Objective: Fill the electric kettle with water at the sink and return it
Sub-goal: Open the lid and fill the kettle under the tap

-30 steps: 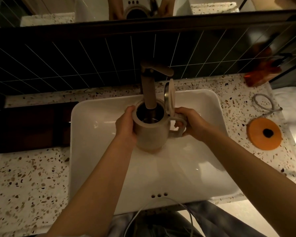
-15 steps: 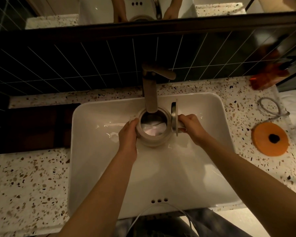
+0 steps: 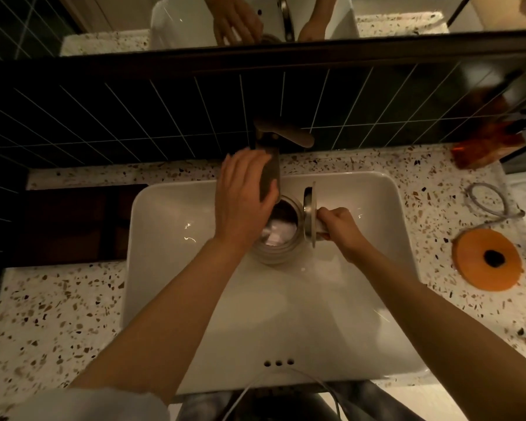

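The pale electric kettle (image 3: 281,238) stands low in the white sink (image 3: 377,238), right under the faucet spout (image 3: 271,174). Its lid (image 3: 310,217) is flipped upright on the right side, and the inside shows a bright patch. My right hand (image 3: 337,229) is shut on the kettle's handle. My left hand (image 3: 243,202) hovers above the kettle with spread fingers, reaching toward the faucet; whether it touches the spout I cannot tell. The faucet lever (image 3: 289,133) points right.
The orange kettle base (image 3: 486,259) lies on the terrazzo counter (image 3: 58,314) at the right, its grey cord (image 3: 486,202) coiled behind it. An orange-red object (image 3: 480,147) stands at the back right. Dark tiles and a mirror rise behind the sink.
My left hand has let go of the kettle's side and risen toward the faucet. The kettle went down into the basin; my right hand stays on its handle.
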A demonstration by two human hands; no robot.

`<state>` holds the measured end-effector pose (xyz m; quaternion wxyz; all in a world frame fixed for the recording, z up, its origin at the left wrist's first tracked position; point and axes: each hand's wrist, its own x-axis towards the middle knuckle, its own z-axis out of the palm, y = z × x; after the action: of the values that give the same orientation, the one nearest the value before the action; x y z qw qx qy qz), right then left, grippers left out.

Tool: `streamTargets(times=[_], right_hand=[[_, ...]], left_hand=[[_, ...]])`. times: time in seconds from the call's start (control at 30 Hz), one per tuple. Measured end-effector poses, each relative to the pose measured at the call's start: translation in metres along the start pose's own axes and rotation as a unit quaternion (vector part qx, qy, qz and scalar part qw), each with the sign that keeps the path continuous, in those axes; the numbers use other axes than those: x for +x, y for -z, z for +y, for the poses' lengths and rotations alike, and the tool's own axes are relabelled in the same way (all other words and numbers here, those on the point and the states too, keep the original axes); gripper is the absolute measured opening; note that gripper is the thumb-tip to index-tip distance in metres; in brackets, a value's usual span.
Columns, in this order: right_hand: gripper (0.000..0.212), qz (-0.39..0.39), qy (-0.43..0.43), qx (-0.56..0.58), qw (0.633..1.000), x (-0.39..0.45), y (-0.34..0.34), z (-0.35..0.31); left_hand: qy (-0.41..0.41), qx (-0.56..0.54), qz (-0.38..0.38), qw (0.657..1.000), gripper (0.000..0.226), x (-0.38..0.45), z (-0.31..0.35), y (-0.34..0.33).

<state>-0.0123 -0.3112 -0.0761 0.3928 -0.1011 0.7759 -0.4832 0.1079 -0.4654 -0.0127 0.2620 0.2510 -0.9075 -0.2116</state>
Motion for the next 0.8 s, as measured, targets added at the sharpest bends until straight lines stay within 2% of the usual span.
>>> streamTargets(times=[0.13, 0.23, 0.43, 0.57, 0.8], right_hand=[[0.032, 0.006, 0.002, -0.006, 1.000, 0.002, -0.001, 0.002], [0.032, 0.013, 0.006, -0.017, 1.000, 0.005, -0.001, 0.003], [0.035, 0.012, 0.001, -0.024, 1.000, 0.009, -0.001, 0.006], [0.036, 0.015, -0.012, -0.018, 1.000, 0.010, -0.001, 0.008], [0.031, 0.026, -0.006, -0.014, 1.000, 0.007, -0.003, 0.005]], left_hand=[[-0.110, 0.106, -0.093, 0.984, 0.056, 0.045, 0.005, -0.010], [-0.131, 0.185, -0.154, 0.962, 0.061, 0.063, 0.007, -0.020], [-0.112, 0.250, -0.170, 0.947, 0.041, 0.079, 0.020, -0.037], [-0.095, 0.261, -0.192, 0.941, 0.049, 0.081, 0.023, -0.040], [-0.074, 0.216, -0.194, 0.954, 0.049, 0.089, 0.021, -0.027]])
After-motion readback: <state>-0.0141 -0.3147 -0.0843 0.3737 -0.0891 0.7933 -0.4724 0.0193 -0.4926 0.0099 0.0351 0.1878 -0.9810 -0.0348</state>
